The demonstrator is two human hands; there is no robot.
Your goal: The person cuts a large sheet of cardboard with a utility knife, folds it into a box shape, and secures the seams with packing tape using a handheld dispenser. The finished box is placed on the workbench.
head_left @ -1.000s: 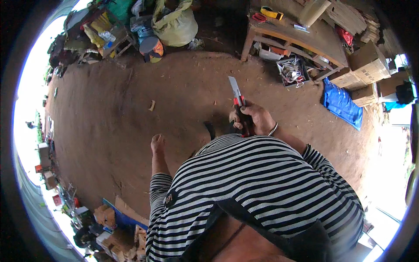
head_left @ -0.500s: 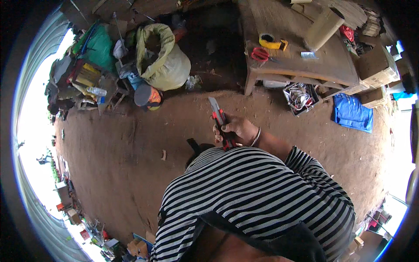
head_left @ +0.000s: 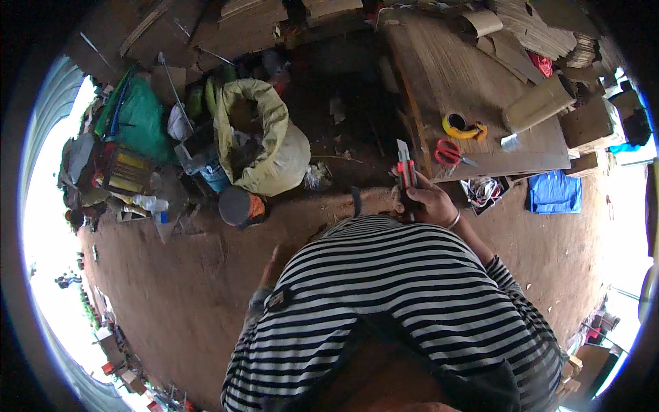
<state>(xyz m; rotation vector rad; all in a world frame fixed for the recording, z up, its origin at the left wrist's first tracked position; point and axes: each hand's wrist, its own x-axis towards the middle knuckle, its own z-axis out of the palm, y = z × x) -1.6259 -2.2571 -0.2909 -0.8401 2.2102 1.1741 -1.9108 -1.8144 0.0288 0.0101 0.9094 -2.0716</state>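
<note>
My right hand [head_left: 434,204] is closed around a red and black utility knife [head_left: 406,172], its pale blade extended and pointing up, away from me. A bracelet shows at that wrist. My left hand [head_left: 285,253] only partly shows beside the striped shirt [head_left: 384,264], and its fingers are hidden. A dark, narrow piece [head_left: 355,200] sticks up past the shirt's front; I cannot make out what it is. Nearest to the knife is the wooden table [head_left: 429,75], with red-handled scissors [head_left: 448,153] and a yellow tape dispenser [head_left: 467,129] on it.
A brown roll [head_left: 539,103] and cardboard pieces [head_left: 508,58] lie on the table. Under its edge sits a box of tangled bits [head_left: 482,192], near a blue folded sheet [head_left: 555,193]. An open pale sack [head_left: 285,151] and an orange-black container [head_left: 241,206] stand on the left.
My right hand has moved right and nearer the table with the utility knife still held. The view has shifted, and part of my left arm now shows.
</note>
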